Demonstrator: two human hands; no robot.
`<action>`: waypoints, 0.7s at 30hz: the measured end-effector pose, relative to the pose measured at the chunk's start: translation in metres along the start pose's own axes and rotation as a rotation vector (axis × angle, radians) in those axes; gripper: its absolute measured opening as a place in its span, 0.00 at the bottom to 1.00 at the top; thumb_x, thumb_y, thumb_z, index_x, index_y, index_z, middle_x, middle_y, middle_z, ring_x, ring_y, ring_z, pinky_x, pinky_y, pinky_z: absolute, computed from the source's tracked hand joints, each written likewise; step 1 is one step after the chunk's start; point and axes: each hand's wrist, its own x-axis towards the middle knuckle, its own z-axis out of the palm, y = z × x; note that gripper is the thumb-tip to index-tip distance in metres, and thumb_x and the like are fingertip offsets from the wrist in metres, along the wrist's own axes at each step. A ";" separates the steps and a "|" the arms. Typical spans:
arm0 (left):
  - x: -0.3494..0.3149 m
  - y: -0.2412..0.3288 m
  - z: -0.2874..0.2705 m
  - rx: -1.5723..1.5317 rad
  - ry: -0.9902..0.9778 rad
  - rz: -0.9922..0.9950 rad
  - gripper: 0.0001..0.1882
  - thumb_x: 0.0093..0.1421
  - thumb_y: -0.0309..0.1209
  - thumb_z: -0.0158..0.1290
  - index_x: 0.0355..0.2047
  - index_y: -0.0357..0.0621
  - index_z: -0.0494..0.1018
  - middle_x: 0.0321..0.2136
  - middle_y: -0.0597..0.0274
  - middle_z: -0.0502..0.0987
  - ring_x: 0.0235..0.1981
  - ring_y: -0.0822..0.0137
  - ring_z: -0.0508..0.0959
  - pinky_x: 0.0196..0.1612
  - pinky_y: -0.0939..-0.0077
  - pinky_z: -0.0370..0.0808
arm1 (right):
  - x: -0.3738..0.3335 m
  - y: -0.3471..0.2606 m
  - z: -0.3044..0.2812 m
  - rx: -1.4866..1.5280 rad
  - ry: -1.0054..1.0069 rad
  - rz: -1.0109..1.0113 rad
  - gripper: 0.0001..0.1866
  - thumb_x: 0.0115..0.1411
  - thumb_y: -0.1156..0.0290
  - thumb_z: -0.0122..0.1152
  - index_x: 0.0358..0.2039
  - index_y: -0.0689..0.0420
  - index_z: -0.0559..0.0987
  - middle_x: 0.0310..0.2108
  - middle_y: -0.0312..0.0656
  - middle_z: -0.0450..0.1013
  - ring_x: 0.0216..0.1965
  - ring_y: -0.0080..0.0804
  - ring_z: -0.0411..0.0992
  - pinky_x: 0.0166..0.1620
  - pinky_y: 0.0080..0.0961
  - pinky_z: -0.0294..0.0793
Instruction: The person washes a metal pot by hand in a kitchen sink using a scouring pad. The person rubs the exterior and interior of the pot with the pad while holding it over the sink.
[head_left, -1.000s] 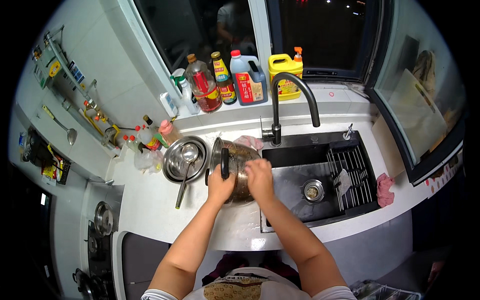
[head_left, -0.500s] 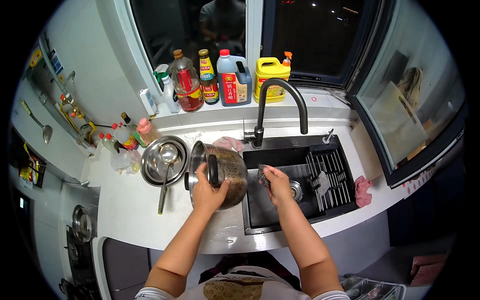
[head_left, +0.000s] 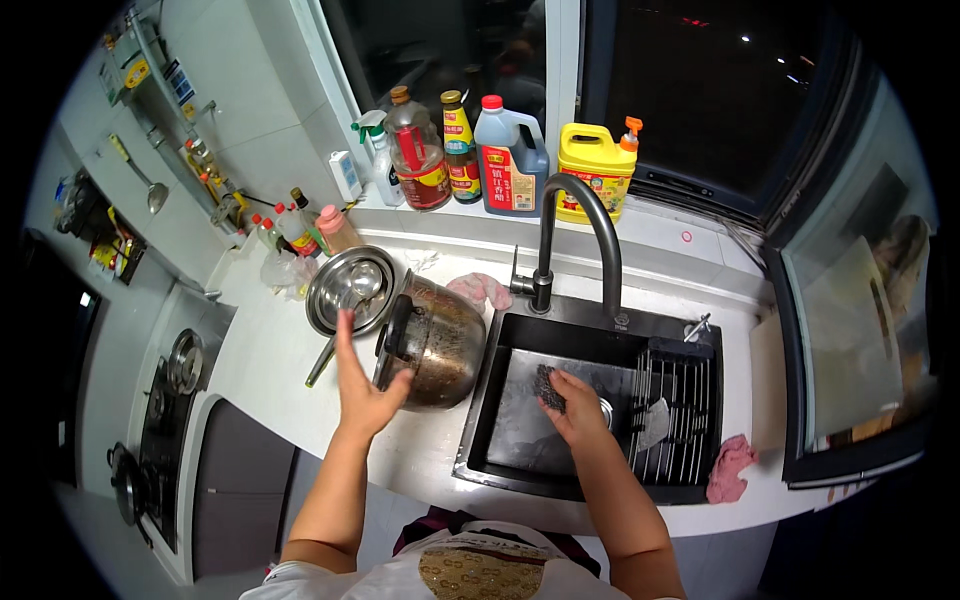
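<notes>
Left hand is drawing back from the pot, over which it was lying half a second ago; the whole view is also shifting, leaving smaller moves uncertain.

Head view: the left hand is spreading its fingers wide and holding nothing; whether its thumb is touching the pot cannot be told. The pot is lying on its side on the counter, just beside the left edge of the sink, mouth facing left, probably leaving its stained wall exposed. Right hand is pinching a dark scrubber between thumb and bent fingers above the sink, perhaps keeping drips off the counter. A ladle is resting in the metal bowl near the counter's back edge, its handle jutting over the rim.

Hidden: the pot's inside is facing away; right fingers are covering part of the scrubber; the drain is showing only partly.
</notes>
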 end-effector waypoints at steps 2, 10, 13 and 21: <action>-0.001 0.013 0.001 -0.072 0.151 -0.009 0.50 0.44 0.27 0.54 0.67 0.37 0.42 0.65 0.44 0.52 0.67 0.51 0.53 0.66 0.57 0.50 | 0.005 -0.013 -0.022 0.007 -0.010 0.038 0.11 0.61 0.72 0.59 0.43 0.62 0.75 0.35 0.39 0.75 0.35 0.27 0.73 0.41 0.29 0.75; 0.085 0.085 0.018 -0.264 0.313 0.132 0.33 0.56 0.33 0.45 0.63 0.39 0.57 0.62 0.51 0.61 0.65 0.58 0.58 0.66 0.60 0.48 | 0.055 -0.112 -0.092 0.139 -0.054 -0.185 0.10 0.63 0.74 0.54 0.44 0.61 0.74 0.40 0.41 0.74 0.43 0.31 0.73 0.47 0.34 0.75; 0.146 0.149 0.048 -0.018 0.049 0.364 0.26 0.57 0.26 0.43 0.58 0.38 0.65 0.59 0.55 0.65 0.63 0.60 0.61 0.65 0.65 0.53 | 0.056 -0.170 -0.055 0.156 -0.136 -0.292 0.20 0.63 0.80 0.50 0.56 0.67 0.66 0.49 0.47 0.70 0.49 0.35 0.70 0.55 0.33 0.70; 0.293 0.210 0.242 0.789 -0.654 0.529 0.39 0.52 0.24 0.47 0.66 0.50 0.53 0.68 0.65 0.52 0.68 0.51 0.49 0.63 0.38 0.54 | 0.122 -0.283 0.050 0.419 -0.067 -0.439 0.21 0.61 0.87 0.50 0.55 0.68 0.62 0.50 0.51 0.66 0.51 0.41 0.68 0.56 0.49 0.70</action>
